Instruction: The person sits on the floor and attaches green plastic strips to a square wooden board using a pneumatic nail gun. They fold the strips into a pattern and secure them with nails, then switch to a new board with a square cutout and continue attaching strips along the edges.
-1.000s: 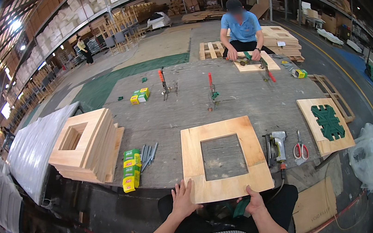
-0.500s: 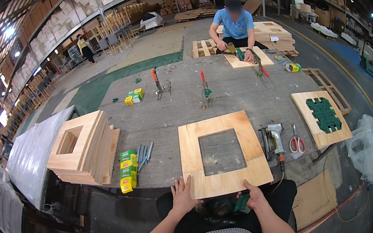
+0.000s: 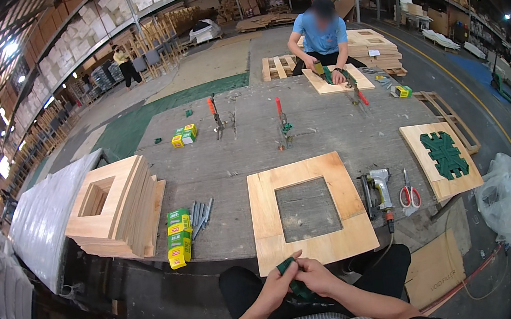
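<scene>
The left hand (image 3: 276, 287) and right hand (image 3: 316, 275) have left the wooden frame (image 3: 352, 227), which overhangs the table's (image 3: 211, 158) near edge; both now grip green webbing (image 3: 286, 265) below that edge; attention apparently shifts to it; boxes (image 3: 179, 237) near the near-left corner bear print.

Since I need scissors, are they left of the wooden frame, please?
No, the scissors lie right of the wooden frame, the air tool between them.
</scene>
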`<state>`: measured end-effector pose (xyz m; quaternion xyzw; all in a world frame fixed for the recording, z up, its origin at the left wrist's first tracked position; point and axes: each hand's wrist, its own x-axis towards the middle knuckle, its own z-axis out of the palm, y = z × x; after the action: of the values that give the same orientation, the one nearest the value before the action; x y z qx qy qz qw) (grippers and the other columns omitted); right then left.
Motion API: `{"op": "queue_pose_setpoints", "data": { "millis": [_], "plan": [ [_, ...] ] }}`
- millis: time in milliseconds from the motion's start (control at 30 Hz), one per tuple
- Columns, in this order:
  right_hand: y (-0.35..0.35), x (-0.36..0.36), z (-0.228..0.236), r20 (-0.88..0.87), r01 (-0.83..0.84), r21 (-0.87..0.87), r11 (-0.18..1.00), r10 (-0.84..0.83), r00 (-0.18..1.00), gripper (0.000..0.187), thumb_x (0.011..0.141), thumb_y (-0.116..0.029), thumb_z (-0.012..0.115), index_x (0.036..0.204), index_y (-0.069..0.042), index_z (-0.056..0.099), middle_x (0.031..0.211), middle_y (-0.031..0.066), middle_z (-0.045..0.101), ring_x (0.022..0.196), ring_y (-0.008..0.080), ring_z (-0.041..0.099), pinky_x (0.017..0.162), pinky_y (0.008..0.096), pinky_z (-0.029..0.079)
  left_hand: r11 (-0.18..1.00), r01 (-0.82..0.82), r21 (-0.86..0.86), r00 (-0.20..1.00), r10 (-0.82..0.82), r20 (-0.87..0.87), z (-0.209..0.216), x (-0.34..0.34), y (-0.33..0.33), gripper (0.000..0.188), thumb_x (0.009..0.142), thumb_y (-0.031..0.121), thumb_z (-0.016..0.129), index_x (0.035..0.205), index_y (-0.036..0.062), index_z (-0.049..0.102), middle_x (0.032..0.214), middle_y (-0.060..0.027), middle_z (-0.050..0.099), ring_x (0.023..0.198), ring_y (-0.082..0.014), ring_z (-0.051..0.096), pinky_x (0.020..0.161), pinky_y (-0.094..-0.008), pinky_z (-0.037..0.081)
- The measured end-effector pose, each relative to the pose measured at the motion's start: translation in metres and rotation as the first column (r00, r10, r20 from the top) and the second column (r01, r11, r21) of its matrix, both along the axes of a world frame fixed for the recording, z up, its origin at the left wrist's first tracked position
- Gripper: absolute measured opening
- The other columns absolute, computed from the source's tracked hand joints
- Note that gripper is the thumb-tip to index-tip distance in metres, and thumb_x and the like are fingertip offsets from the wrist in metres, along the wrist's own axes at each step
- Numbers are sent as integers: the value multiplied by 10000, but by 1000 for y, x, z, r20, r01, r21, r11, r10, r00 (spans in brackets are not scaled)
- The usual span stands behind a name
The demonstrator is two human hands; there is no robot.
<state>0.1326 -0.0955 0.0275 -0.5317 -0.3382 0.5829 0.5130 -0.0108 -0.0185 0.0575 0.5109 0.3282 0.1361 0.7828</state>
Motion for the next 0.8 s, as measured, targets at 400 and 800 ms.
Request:
{"op": "queue_pose_setpoints", "data": {
  "millis": [400, 800],
  "plan": [
    [120, 150, 57, 604, 139, 318, 938, -314, 732, 312, 1043, -241, 642, 1289, -54, 685, 1117, 89, 757, 1022, 160, 694, 896, 315, 544, 323, 253, 912, 840, 395, -373, -66, 6, 182, 447, 1096, 325, 468, 1493, 140, 556, 1591, -147, 482, 1503, -453, 350, 1256, -602, 182],
    [460, 300, 107, 927, -50, 356, 933, -347, 141, 664, 1084, -398, 480, 1587, 12, 339, 1594, 250, 419, 1460, 404, 428, 1202, 459, 358, 303, 306, 903, 821, 396, -411, -95, 18, 190, 489, 1067, 326, 522, 1533, 177, 518, 1605, -85, 481, 1504, -473, 337, 1253, -627, 174]
  ]
}}
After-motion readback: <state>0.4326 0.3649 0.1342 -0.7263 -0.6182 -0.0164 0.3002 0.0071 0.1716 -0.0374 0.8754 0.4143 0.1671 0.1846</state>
